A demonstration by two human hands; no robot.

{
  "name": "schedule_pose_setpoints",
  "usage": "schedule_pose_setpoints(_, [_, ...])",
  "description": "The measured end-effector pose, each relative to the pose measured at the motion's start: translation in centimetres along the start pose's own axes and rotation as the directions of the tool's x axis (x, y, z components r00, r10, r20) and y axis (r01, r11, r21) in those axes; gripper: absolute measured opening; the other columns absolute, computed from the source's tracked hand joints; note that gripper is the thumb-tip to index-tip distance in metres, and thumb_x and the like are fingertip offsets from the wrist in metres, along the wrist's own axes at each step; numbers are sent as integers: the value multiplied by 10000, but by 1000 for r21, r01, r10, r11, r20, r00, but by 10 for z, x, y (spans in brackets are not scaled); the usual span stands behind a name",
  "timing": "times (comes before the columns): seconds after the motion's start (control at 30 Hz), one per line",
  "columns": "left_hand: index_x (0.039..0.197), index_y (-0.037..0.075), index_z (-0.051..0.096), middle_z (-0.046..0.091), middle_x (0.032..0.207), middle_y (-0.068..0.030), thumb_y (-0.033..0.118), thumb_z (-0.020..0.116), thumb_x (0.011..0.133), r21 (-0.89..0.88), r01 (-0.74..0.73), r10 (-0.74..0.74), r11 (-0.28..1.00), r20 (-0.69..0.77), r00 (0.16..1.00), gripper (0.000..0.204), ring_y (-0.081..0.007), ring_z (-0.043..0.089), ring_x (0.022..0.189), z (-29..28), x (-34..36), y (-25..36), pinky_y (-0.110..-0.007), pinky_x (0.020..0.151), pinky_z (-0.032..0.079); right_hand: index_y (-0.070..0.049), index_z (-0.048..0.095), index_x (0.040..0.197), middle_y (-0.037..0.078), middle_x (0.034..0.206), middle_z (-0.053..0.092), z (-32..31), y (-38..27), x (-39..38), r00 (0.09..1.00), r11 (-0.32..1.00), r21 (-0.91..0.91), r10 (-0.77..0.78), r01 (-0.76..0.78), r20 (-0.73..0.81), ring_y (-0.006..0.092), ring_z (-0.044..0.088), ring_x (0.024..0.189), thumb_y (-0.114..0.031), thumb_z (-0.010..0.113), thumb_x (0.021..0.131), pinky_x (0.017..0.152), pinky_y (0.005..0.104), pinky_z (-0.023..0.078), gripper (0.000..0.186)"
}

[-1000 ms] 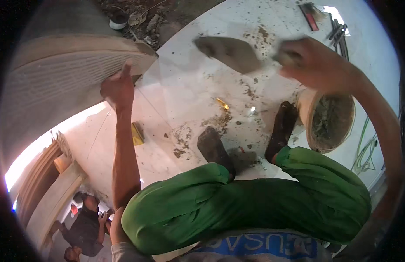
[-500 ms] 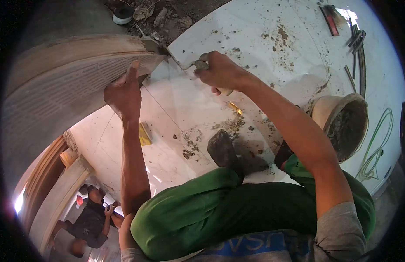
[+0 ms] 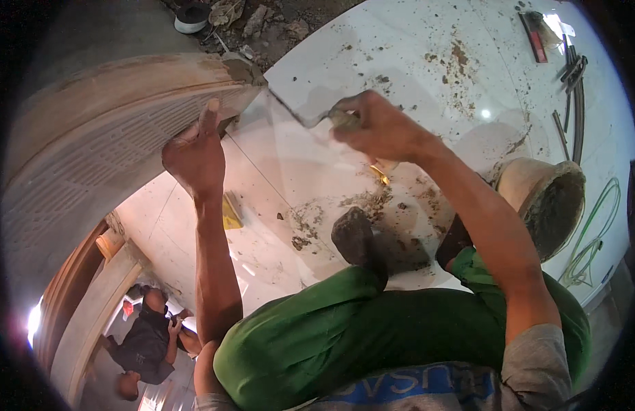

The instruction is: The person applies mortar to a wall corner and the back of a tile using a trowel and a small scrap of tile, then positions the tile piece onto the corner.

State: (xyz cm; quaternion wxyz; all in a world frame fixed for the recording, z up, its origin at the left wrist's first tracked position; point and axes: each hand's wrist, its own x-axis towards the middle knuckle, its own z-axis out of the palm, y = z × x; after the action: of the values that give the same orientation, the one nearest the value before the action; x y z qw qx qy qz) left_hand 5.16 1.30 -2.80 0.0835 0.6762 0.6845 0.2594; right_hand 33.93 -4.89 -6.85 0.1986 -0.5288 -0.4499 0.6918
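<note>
A long pale tile-like slab (image 3: 118, 147) with a ribbed face slants in from the left. My left hand (image 3: 197, 154) is closed on its lower edge, thumb lying on the ribs. Grey mortar (image 3: 243, 71) covers the slab's right end. In my right hand (image 3: 386, 130) is a trowel (image 3: 313, 125), gripped by the handle. Its thin blade, seen nearly edge-on, points up and left towards the mortared end. Whether the tip touches the slab I cannot tell.
A mortar-crusted bucket (image 3: 526, 188) lies tipped at the right, near green cord (image 3: 591, 246). Metal bars (image 3: 576, 103) and a red tool (image 3: 534, 38) lie at far right. A yellow object (image 3: 230, 211) rests below my left hand. Another person (image 3: 149, 342) sits at lower left.
My right hand has moved right and slightly down with the trowel, drawing it back from the slab's end. My left hand keeps its grip on the slab.
</note>
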Motion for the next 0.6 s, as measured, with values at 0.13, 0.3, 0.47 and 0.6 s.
schedule_pose_setpoints(0.13, [989, 21, 841, 813, 924, -127, 417, 829, 932, -28, 179, -175, 983, 101, 979, 400, -201, 728, 837, 2, 1, 5, -360, 841, 552, 129, 675, 1076, 139, 698, 678, -8, -5, 22, 999, 1000, 17, 13, -12, -53, 214, 678, 556, -193, 668, 904, 512, 383, 569, 365])
schedule_pose_setpoints(0.3, [1003, -23, 832, 819, 906, -113, 306, 850, 927, -16, 224, -222, 974, 93, 971, 338, -156, 760, 900, 3, 4, 12, -323, 833, 577, 132, 678, 1110, 93, 617, 615, 5, -13, 58, 998, 1000, -2, 28, -28, -53, 193, 622, 520, -276, 693, 942, 520, 381, 510, 442])
schedule_pose_setpoints(0.47, [1022, -46, 823, 818, 949, -134, 256, 845, 938, -82, 242, -231, 967, 122, 965, 314, -131, 738, 908, -1, 0, 11, -314, 825, 576, 147, 669, 1109, 160, 670, 655, 4, -35, 50, 999, 996, -82, 25, -28, -35, 236, 651, 566, -269, 655, 938, 573, 420, 553, 450])
schedule_pose_setpoints(0.6, [1065, -73, 805, 810, 1007, -154, 195, 831, 950, -270, 251, -226, 930, 119, 967, 292, -162, 741, 930, 4, -2, 15, -320, 856, 597, 128, 686, 1123, 168, 713, 688, -1, -30, 49, 999, 996, -90, -21, 24, 34, 230, 672, 608, -255, 651, 934, 604, 426, 573, 428])
